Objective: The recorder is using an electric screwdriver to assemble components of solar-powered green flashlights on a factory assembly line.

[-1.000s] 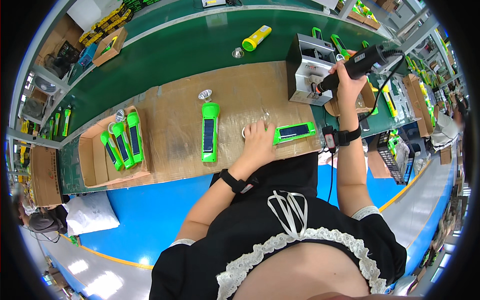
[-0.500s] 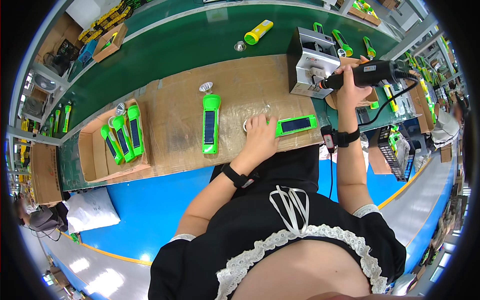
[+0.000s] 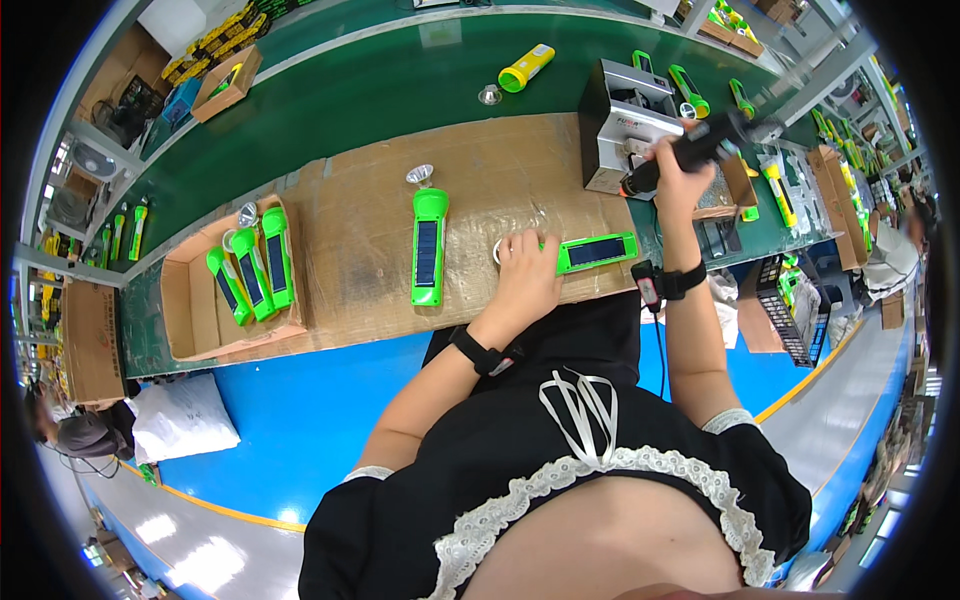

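My right hand is wrapped round a black electric screwdriver, tilted so its orange-ringed tip points down and left, beside a silver-and-black box-shaped machine. My left hand lies over the head end of a green flashlight, closed on it against the cardboard sheet; its solar panel faces up and its head is mostly hidden. Left of that hand, a second green flashlight lies with a shiny reflector at its head.
A cardboard box at the left holds several green flashlights. On the green table behind lie a yellow flashlight and a loose reflector. A small open carton stands right of the machine. A black crate sits at the lower right.
My right hand has moved the electric screwdriver slightly left and toward me, with its tip lowered away from the machine's front. My left hand stays on the flashlight; the whole view shifted slightly.
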